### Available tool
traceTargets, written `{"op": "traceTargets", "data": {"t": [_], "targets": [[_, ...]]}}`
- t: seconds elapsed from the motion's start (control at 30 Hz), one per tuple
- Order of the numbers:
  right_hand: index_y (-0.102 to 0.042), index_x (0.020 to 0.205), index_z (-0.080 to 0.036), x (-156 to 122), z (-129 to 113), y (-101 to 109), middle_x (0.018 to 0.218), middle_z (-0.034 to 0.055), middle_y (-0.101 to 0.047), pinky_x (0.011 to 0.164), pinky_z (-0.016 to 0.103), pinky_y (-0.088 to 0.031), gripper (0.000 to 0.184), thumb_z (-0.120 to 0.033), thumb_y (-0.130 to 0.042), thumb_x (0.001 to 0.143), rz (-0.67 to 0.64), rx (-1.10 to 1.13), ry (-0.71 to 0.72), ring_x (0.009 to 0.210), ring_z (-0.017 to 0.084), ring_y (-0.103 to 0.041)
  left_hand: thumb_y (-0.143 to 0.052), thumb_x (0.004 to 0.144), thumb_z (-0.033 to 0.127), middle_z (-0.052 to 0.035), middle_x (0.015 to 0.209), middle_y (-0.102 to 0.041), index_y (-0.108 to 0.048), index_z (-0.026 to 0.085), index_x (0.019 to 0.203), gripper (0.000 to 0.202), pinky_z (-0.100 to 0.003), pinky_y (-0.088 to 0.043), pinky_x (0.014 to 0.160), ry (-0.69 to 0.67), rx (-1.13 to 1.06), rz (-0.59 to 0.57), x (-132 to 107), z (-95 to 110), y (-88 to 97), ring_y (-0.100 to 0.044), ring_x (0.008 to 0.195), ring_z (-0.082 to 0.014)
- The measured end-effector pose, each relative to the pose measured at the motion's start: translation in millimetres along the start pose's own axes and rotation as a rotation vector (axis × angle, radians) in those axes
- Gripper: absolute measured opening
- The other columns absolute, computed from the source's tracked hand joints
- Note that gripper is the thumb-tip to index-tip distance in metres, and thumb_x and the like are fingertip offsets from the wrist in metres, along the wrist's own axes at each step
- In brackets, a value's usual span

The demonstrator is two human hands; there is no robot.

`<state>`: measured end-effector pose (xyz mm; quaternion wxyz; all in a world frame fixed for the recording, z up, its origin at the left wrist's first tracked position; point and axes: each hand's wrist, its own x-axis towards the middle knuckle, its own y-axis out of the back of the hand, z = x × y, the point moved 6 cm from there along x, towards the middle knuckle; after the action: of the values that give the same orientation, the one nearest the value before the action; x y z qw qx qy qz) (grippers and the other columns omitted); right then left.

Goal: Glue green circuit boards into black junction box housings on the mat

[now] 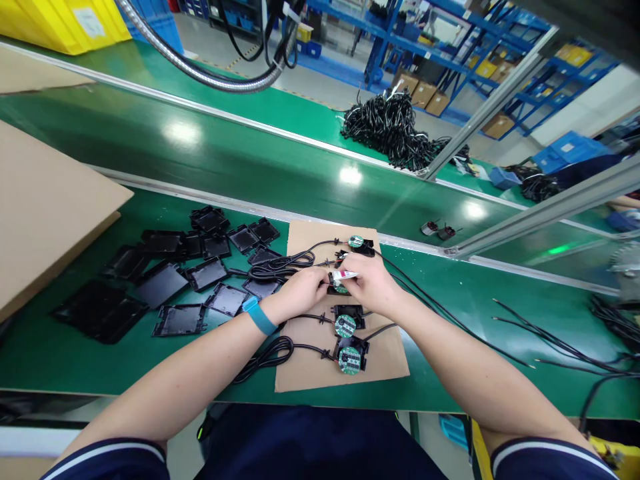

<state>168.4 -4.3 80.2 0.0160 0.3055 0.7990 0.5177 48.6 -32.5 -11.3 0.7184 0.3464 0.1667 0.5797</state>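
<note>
Cardboard sheet (300, 370) lies flat on the green counter (450, 280), and both hands are above it. The right hand (373, 283) is pinching a small white tube (344, 275) with a red marking; the tube is tilted and is just above a round circuit board (341, 289), which it partly hides. The left hand (300, 293) has bent fingers with the tips brought together, just to the left of this board; what exactly they pinch, I cannot tell. A blue-green band (259, 317) goes around the left wrist.

On the near part of the sheet are two more green boards (345, 326), each beside or partly over a black housing (350, 313), and one further board (356, 241) is at the far edge. A coiled black cable (280, 350) lies at the near left side of the sheet. Farther left, many shallow black trays (180, 320) are scattered, some of them overlapping. To the right lie loose cable ends (520, 327). In the far area there is a large heap of black cables (385, 127).
</note>
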Motion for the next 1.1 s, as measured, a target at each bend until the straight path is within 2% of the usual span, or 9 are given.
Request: {"op": "traceTargets", "data": {"t": [0.2, 0.43, 0.73, 0.9, 1.1], "targets": [[-0.049, 0.073, -0.020, 4.9, 3.5, -13.3, 0.072, 0.0005, -0.050, 0.063, 0.026, -0.034, 0.021, -0.005, -0.056, 0.085, -0.051, -0.013, 0.019, 0.068, 0.015, -0.047, -0.056, 0.086, 0.009, -0.0074, 0.097, -0.072, -0.067, 0.019, 0.094, 0.017, -0.034, -0.053, 0.086, -0.059, -0.044, 0.030, 0.2, 2.3, 1.4, -0.068, 0.092, -0.0220], [-0.053, 0.075, -0.019, 2.6, 6.0, -3.8, 0.074, 0.0007, -0.054, 0.066, 0.026, -0.036, 0.019, -0.004, -0.056, 0.086, -0.049, -0.015, -0.025, 0.071, 0.015, -0.051, -0.056, 0.086, 0.010, -0.0076, 0.100, -0.072, -0.067, 0.020, 0.099, 0.019, -0.035, -0.053, 0.088, -0.028, -0.039, 0.013, 0.1, 0.8, 0.8, -0.068, 0.095, -0.0223], [-0.055, 0.078, -0.019, -1.8, 10.2, -3.9, 0.078, 0.0020, -0.057, 0.068, 0.027, -0.038, 0.017, -0.003, -0.057, 0.084, -0.067, -0.027, -0.043, 0.074, 0.017, -0.053, -0.055, 0.089, 0.012, -0.0080, 0.095, -0.071, -0.065, 0.017, 0.091, 0.012, -0.033, -0.052, 0.082, -0.013, -0.008, -0.007, 0.2, 1.1, 0.9, -0.066, 0.088, -0.0211], [-0.055, 0.077, -0.019, -5.6, 10.4, -0.4, 0.078, 0.0023, -0.057, 0.068, 0.028, -0.038, 0.017, -0.004, -0.057, 0.085, -0.072, -0.033, -0.054, 0.074, 0.017, -0.054, -0.055, 0.090, 0.014, -0.0076, 0.096, -0.071, -0.067, 0.018, 0.093, 0.013, -0.033, -0.052, 0.081, -0.006, 0.010, -0.001, 0.5, -0.6, 0.3, -0.066, 0.088, -0.0213], [-0.056, 0.077, -0.019, -12.9, 9.1, 6.2, 0.076, 0.0016, -0.058, 0.067, 0.027, -0.038, 0.016, -0.005, -0.058, 0.084, -0.044, -0.051, -0.059, 0.073, 0.016, -0.054, -0.056, 0.089, 0.015, -0.0065, 0.089, -0.070, -0.066, 0.018, 0.087, 0.011, -0.032, -0.051, 0.078, -0.004, 0.049, 0.006, 0.4, -1.2, -0.2, -0.065, 0.082, -0.0204]]}}
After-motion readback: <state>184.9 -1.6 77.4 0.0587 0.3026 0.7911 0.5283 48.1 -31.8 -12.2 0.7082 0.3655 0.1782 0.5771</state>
